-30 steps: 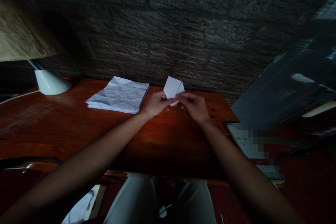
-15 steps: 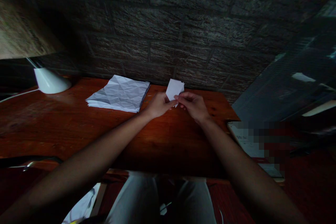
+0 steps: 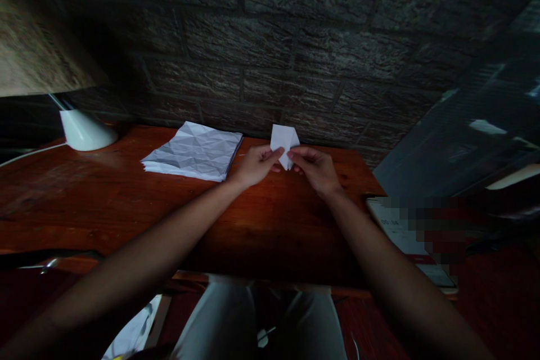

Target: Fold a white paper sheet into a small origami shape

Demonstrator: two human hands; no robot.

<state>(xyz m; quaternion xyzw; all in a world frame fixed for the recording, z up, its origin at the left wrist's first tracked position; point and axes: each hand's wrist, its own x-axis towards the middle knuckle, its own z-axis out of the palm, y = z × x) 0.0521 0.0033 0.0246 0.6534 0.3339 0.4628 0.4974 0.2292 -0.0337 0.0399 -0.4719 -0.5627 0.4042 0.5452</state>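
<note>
A small piece of folded white paper [image 3: 283,137] is held up over the far part of the wooden table, its lower end tapering to a point. My left hand [image 3: 256,166] pinches its left side, thumb across the front. On the right side, my right hand [image 3: 315,167] grips the paper between thumb and fingers. Part of the paper's lower edges is hidden by the fingertips. Left of my hands lies a stack of creased white paper sheets [image 3: 194,151].
The wooden table [image 3: 105,197] runs up to a dark brick wall [image 3: 270,56]. At the left stands a lamp with a white base [image 3: 88,130]. A device with a lit screen [image 3: 400,230], partly pixelated, lies at the right edge, near a grey panel [image 3: 439,129].
The folded paper has turned slightly between my hands, and a slanted flap now shows on its right. My right thumb has shifted right, off the middle of the paper.
</note>
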